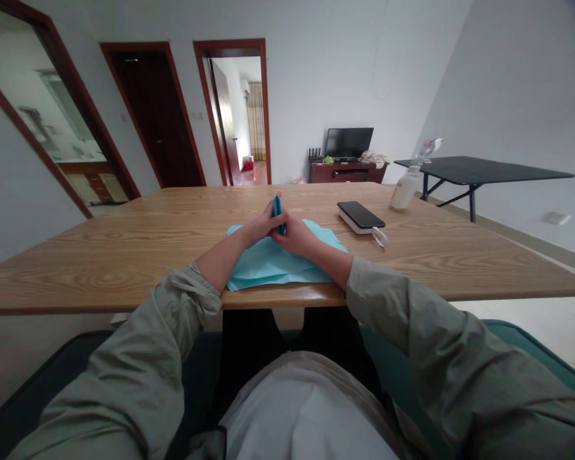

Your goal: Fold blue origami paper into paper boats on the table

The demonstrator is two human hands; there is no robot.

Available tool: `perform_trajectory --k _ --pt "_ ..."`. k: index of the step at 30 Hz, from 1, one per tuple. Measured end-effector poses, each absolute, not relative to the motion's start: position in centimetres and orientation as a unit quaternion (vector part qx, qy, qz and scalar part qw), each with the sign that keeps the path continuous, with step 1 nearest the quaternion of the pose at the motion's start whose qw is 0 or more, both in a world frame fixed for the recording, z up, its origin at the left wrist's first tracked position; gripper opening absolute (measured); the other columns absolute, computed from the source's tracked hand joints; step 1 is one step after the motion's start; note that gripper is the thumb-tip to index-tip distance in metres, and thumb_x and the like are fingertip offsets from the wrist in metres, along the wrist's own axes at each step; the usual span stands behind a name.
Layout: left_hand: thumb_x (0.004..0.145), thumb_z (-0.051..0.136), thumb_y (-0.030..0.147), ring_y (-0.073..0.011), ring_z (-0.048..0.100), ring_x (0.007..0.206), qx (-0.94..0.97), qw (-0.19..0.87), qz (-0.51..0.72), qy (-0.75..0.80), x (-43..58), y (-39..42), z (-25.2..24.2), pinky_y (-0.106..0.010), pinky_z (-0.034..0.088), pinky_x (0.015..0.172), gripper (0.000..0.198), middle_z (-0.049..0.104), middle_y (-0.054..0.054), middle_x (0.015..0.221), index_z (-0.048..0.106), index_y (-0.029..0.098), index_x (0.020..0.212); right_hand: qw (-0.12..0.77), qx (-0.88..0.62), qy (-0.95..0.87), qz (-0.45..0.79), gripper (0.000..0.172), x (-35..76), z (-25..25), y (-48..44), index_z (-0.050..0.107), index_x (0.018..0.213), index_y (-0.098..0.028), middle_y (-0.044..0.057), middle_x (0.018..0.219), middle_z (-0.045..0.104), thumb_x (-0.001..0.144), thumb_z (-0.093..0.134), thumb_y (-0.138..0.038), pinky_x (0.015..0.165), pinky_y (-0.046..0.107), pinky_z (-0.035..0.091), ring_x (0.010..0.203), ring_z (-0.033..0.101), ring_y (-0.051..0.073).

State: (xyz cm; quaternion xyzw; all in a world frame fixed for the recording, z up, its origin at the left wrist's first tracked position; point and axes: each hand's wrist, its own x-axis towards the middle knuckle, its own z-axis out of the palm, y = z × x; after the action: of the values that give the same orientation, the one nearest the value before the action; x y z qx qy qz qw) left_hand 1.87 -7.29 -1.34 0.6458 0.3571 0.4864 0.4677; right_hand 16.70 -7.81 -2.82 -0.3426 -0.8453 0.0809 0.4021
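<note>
Because both hands (261,226) (296,236) grip slim blue object (277,206) (kind unclear), sides partly hidden; pale-blue sheet (271,265) partly covered.

wrinkled grey-green sleeves (124,358), a pale grey top (306,412) and black trousers (246,338) are worn.

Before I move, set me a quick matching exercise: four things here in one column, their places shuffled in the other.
1. blue object
2. light-blue sheet
3. black-topped device
4. television

A. on the dark red cabinet
B. on the wooden table, right of the sheet
C. between left hand and right hand
D. on the wooden table, beneath the hands

Pairs: 1-C, 2-D, 3-B, 4-A
</note>
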Motion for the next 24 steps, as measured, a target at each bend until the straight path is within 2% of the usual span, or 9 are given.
perform_trajectory --k 3,6,9,12,15,17,20,22,24 --pt "0.069 0.079 0.049 -0.0219 0.068 0.098 0.657 0.474 0.467 0.354 1.5 -6.9 -1.3 -0.036 0.055 0.082 0.074 0.067 -0.007 0.113 0.05 0.029 0.135 0.441 -0.352 -0.817 0.121 0.026 17.3 -2.3 -7.3 0.067 0.104 -0.017 0.007 0.094 0.073 0.085 0.053 -0.029 0.077 0.035 0.052 0.082 0.065 0.023" --pt "0.07 0.078 0.052 -0.0171 0.068 0.071 0.672 0.451 0.454 0.373 1.1 -6.6 -1.2 -0.031 0.056 0.069 0.056 0.07 -0.005 0.082 0.061 0.017 0.111 0.482 -0.358 -0.786 0.147 0.026 18.0 -2.1 -6.8 0.067 0.098 -0.016 0.005 0.085 0.072 0.087 0.053 -0.035 0.072 0.033 0.051 0.075 0.065 0.021" --pt "0.072 0.076 0.054 -0.016 0.067 0.064 0.666 0.421 0.473 0.393 0.8 -6.5 -1.1 -0.03 0.056 0.067 0.047 0.068 -0.005 0.071 0.064 0.013 0.092 0.496 -0.356 -0.773 0.174 0.032 18.2 -2.3 -6.3 0.066 0.099 -0.016 0.005 0.083 0.071 0.086 0.057 -0.044 0.068 0.031 0.051 0.071 0.063 0.018" --pt "0.071 0.076 0.054 -0.0156 0.066 0.062 0.659 0.401 0.495 0.399 0.8 -6.6 -0.9 -0.03 0.056 0.066 0.046 0.068 -0.005 0.069 0.066 0.012 0.087 0.506 -0.36 -0.756 0.21 0.045 18.2 -2.6 -5.8 0.059 0.116 -0.017 0.004 0.084 0.07 0.084 0.06 -0.049 0.067 0.031 0.052 0.069 0.063 0.018" --pt "0.068 0.078 0.054 -0.0155 0.066 0.061 0.651 0.376 0.516 0.411 0.7 -6.7 -0.7 -0.03 0.056 0.065 0.048 0.07 -0.005 0.07 0.069 0.012 0.089 0.516 -0.365 -0.745 0.213 0.064 18.3 -2.7 -5.7 0.043 0.139 -0.019 0.004 0.089 0.07 0.084 0.061 -0.045 0.069 0.033 0.054 0.067 0.063 0.017" --pt "0.067 0.079 0.054 -0.0157 0.066 0.061 0.643 0.369 0.523 0.42 0.6 -6.7 -0.8 -0.03 0.056 0.065 0.048 0.07 -0.006 0.071 0.069 0.012 0.088 0.509 -0.36 -0.761 0.178 0.069 18.5 -2.6 -5.8 0.034 0.148 -0.022 0.006 0.101 0.07 0.085 0.058 -0.04 0.075 0.036 0.054 0.073 0.065 0.018" --pt "0.066 0.08 0.054 -0.0157 0.067 0.061 0.632 0.372 0.527 0.429 0.4 -6.4 -1.0 -0.03 0.056 0.066 0.047 0.07 -0.006 0.069 0.069 0.012 0.084 0.475 -0.343 -0.804 0.103 0.071 18.7 -2.6 -6.3 0.034 0.151 -0.024 0.01 0.125 0.063 0.085 0.058 -0.036 0.09 0.041 0.052 0.1 0.064 0.024" --pt "0.067 0.079 0.054 -0.0154 0.067 0.061 0.628 0.379 0.526 0.43 0.2 -6.0 -1.3 -0.029 0.057 0.065 0.047 0.07 -0.005 0.07 0.069 0.012 0.084 0.448 -0.349 -0.82 0.07 0.074 18.7 -2.6 -6.5 0.036 0.151 -0.023 0.013 0.132 0.059 0.083 0.061 -0.039 0.097 0.043 0.049 0.113 0.06 0.028" --pt "0.069 0.077 0.056 -0.0155 0.067 0.061 0.627 0.395 0.52 0.424 0.1 -5.8 -1.6 -0.029 0.057 0.064 0.048 0.071 -0.005 0.07 0.07 0.012 0.085 0.425 -0.369 -0.824 0.056 0.076 18.6 -2.8 -6.5 0.037 0.151 -0.021 0.014 0.132 0.057 0.082 0.063 -0.041 0.098 0.044 0.048 0.116 0.059 0.03"
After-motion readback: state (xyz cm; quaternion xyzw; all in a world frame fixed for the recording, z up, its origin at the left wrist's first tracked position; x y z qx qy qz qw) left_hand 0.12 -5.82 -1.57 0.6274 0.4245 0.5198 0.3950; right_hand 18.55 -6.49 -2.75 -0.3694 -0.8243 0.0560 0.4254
